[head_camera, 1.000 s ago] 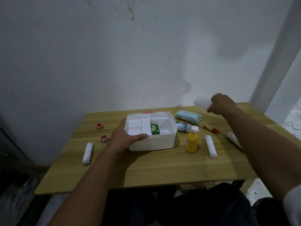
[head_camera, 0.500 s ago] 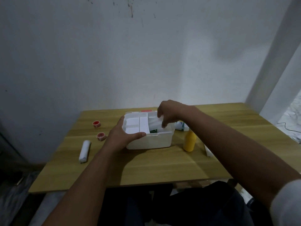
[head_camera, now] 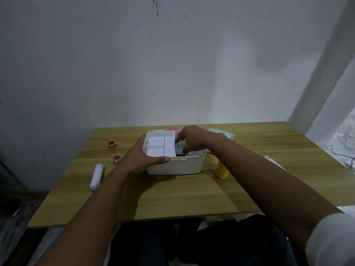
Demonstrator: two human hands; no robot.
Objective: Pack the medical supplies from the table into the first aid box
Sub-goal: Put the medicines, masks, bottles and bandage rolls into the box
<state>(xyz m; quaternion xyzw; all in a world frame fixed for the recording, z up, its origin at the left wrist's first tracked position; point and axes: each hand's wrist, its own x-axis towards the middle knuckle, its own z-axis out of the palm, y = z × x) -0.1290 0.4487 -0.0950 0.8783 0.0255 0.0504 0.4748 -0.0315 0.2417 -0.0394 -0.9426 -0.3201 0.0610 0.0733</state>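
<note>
Head cam, only view there is. White plastic first aid box (head_camera: 174, 166) sits open near the middle of the light wooden table (head_camera: 172, 196), w/ a white divided tray insert (head_camera: 160, 145) filling its left half.

Left hand (head_camera: 139, 160) is wrapped round the box's near-left corner, thumb lying along the front rim, other fingers up the left wall, so it's gripping the box itself.

Right hand (head_camera: 190, 140) is over the box's right compartment, fingers curled downward into it w/ the index lifted a bit. Can't tell if it's holding anything, the fingertips hide what's under them and it's dark in there; something dark shows at the bottom but tbh too blurry to name.

Stuff on the table outside the box:
- white rolled bandage (head_camera: 97, 174) lying off to the left, well apart from the box
- two small round red-topped tape rolls (head_camera: 112, 144) (head_camera: 116, 159) left of the box, between it and the table's left edge
- yellow plastic bottle (head_camera: 222, 170) upright just right of the box, top hidden by the right forearm
- pale blue face mask pack (head_camera: 222, 132) behind the right wrist, near the back
- white tube-ish thing (head_camera: 272, 162) far right, mostly hidden by the arm
</note>
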